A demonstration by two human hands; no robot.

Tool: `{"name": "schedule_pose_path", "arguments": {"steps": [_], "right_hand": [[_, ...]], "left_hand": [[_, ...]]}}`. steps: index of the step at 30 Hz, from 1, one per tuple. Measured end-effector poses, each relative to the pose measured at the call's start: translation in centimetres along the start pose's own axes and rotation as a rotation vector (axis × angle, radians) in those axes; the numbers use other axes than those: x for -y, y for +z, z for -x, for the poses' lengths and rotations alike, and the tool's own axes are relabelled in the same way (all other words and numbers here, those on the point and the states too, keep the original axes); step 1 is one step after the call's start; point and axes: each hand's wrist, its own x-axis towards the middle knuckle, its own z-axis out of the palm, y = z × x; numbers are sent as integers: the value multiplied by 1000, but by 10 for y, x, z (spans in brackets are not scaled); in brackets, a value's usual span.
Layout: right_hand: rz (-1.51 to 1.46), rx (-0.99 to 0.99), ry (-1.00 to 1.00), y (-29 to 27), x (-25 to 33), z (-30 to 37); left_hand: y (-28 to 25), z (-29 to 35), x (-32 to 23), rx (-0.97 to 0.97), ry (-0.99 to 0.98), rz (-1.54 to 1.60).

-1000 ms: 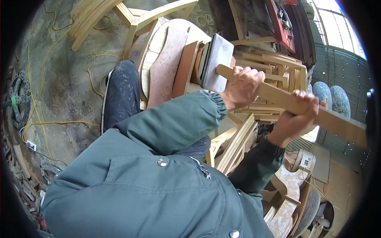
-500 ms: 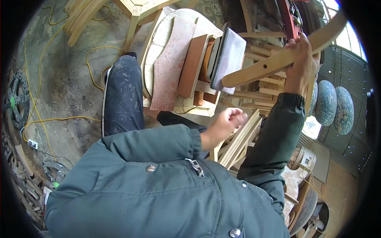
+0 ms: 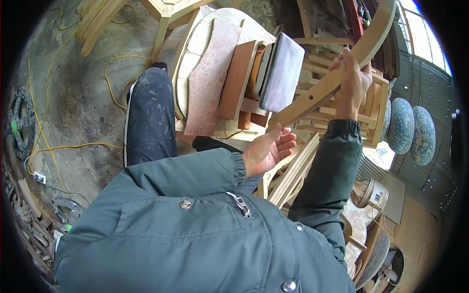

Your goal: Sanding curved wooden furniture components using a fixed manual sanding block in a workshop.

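Observation:
My right hand (image 3: 352, 80) is closed round the middle of a long curved wooden piece (image 3: 312, 99) with a dark round hole near its lower end. The piece slants from the upper right down toward my left hand (image 3: 266, 150). That hand is turned palm up with its fingers apart, its thumb tip at the lower end of the wood; whether they touch I cannot tell. Just beyond that end stands a flat pad (image 3: 284, 73) with a pale, worn face and dark edge, set against a reddish-brown wooden block (image 3: 237, 80).
A rough pinkish strip (image 3: 212, 80) lies beside the block on a pale rounded board (image 3: 193, 53). Several wooden slats (image 3: 295, 168) are stacked to the right of my left hand. Yellow cable (image 3: 46, 110) runs over the concrete floor (image 3: 85, 93). Camouflage-patterned round shapes (image 3: 401, 126) stand at right.
The curved piece has swung steeper and moved slightly left and down with my right hand. My left hand has gone from curled to opened, moving toward the lower end of the wood.

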Motion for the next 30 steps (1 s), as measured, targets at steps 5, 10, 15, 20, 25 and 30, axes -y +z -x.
{"name": "schedule_pose_path", "arguments": {"steps": [5, 10, 15, 20, 25, 30], "right_hand": [[-30, 1, -56, -8, 22, -21], [-74, 3, -138, -8, 28, -28], [-56, 8, -92, -7, 16, -11], [-15, 5, -74, -3, -14, 31], [-271, -88, -6, -40, 1, 92], [-493, -34, -108, -115, 48, 160]], "left_hand": [[17, -14, 0, 47, 21, 114], [30, -19, -8, 9, 115, 110], [16, -11, 4, -41, 72, 159], [-29, -8, 11, -131, 31, 191], [-47, 30, 13, -107, -1, 28], [-22, 66, 22, -58, 62, -222]]}}
